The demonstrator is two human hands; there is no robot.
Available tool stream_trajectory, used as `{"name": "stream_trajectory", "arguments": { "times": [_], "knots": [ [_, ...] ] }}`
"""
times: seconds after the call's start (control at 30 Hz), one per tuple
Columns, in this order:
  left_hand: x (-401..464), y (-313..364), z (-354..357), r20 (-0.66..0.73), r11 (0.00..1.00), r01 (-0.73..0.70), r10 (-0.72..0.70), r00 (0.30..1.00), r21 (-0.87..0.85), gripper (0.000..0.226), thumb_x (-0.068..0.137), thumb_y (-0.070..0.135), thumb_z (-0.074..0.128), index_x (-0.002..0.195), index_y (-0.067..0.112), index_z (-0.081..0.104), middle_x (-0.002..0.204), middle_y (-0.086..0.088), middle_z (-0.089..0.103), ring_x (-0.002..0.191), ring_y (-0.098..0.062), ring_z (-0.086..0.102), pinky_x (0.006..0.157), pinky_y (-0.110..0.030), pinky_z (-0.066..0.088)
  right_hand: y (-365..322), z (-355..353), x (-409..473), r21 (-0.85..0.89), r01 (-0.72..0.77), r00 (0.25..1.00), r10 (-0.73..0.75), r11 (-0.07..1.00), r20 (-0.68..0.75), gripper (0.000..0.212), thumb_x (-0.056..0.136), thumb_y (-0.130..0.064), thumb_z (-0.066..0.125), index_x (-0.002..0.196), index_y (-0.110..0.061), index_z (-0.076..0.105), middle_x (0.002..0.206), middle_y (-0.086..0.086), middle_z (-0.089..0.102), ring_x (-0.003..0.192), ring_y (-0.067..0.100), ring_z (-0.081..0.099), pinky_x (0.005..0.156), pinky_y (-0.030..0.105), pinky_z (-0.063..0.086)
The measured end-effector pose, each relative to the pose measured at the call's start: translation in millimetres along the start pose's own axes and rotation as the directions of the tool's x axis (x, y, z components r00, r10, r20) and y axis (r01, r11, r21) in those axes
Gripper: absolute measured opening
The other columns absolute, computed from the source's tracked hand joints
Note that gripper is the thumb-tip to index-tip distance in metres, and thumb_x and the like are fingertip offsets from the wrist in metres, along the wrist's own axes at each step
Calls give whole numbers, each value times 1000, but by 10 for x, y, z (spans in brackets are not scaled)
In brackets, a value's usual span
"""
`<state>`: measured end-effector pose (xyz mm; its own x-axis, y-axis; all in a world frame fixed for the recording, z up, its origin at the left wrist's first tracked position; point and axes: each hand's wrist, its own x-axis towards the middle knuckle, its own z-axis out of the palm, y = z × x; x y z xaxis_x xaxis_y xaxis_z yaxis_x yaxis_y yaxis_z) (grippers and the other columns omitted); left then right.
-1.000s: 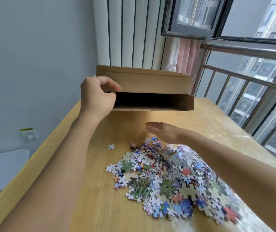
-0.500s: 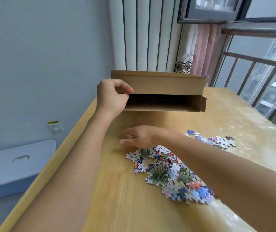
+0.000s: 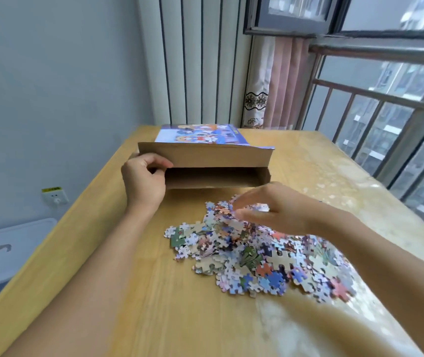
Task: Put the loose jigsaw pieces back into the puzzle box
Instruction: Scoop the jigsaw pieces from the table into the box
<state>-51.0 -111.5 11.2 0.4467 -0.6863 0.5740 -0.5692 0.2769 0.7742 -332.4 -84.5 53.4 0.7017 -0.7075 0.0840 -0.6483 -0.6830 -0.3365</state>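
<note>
A person's left hand (image 3: 142,182) grips the near-left corner of the box (image 3: 205,161), fingers (image 3: 158,163) curled over the raised flap so the mouth gapes toward the pieces (image 3: 262,253). The box lies flat on the table (image 3: 133,292), its printed face up, and its dark interior shows no pieces as far as can be seen.

By that evidence the job has barely begun: nearly the whole heap lies on the table just in front of the box mouth, spreading away to the right of it. The right hand (image 3: 270,210) hovers at the end of the heap nearest the box, blurred; its fingers look loosely curled over a few pieces, but whether they pinch anything cannot be told.

What is left, it seems, is the whole transfer, by handfuls or by sweeping the heap across the short bare strip to the mouth.

Room is fair. Bare table lies left of the heap and toward the person. Beyond the box the table ends close to a wall and curtain (image 3: 280,83); right of the box it runs toward a railing (image 3: 375,99). The heap's far-right fringe lies nearer that edge, so a wide sweep could send pieces over. The box sits close to the table's left edge, leaving the left hand little margin.
</note>
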Motion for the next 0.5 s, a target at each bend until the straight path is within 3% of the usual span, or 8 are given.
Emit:
{"name": "stream_trajectory", "arguments": {
  "times": [0.07,0.13,0.27,0.33,0.43,0.5],
  "knots": [
    [24,-59,-44,-18,1000,-2,2,1000,9,49,75,-13,60,69,34,69,88,-5,73,89,-15,63,80,-13,45,134,-63,-131,16,-36,996,37,999,-79,35,99,-47,54,112,-23,77,108,-13,76,92,3,70,86,35,56],
    [37,-110,-105,-34,1000,11,-10,999,17,48,75,-14,58,68,33,69,88,-7,72,89,-16,63,80,-14,46,131,-22,-111,50,-37,996,41,998,-78,30,100,-37,57,118,-21,75,115,-12,74,98,2,69,92,31,54],
    [2,-151,-251,-52,999,21,-18,998,48,41,74,-16,57,70,23,72,82,-3,71,86,-12,61,80,-21,49,-69,228,348,-18,-63,991,65,998,113,54,103,-48,46,149,-20,48,154,-5,47,138,14,45,115,34,36],
    [-42,-180,-369,-55,997,29,-25,998,71,40,74,-17,56,71,19,73,75,4,68,81,1,58,81,-21,49,-154,347,576,-88,-69,982,84,994,172,62,103,-54,40,154,-18,40,159,-1,38,145,19,36,119,39,31],
    [-101,-256,-630,-107,994,61,-50,993,96,42,74,-16,55,71,22,71,74,8,65,80,6,57,80,-20,48,-367,410,659,-41,-7,992,12,999,122,46,105,-42,41,144,-21,52,138,1,61,125,21,56,103,40,46],
    [-96,-297,-794,-132,992,75,-61,989,104,41,74,-15,56,72,23,72,75,12,63,82,-5,59,81,-25,48,-458,430,593,1,61,998,-61,998,30,28,101,-24,44,113,-29,69,103,-2,73,95,23,65,84,40,55]
  ]
}}
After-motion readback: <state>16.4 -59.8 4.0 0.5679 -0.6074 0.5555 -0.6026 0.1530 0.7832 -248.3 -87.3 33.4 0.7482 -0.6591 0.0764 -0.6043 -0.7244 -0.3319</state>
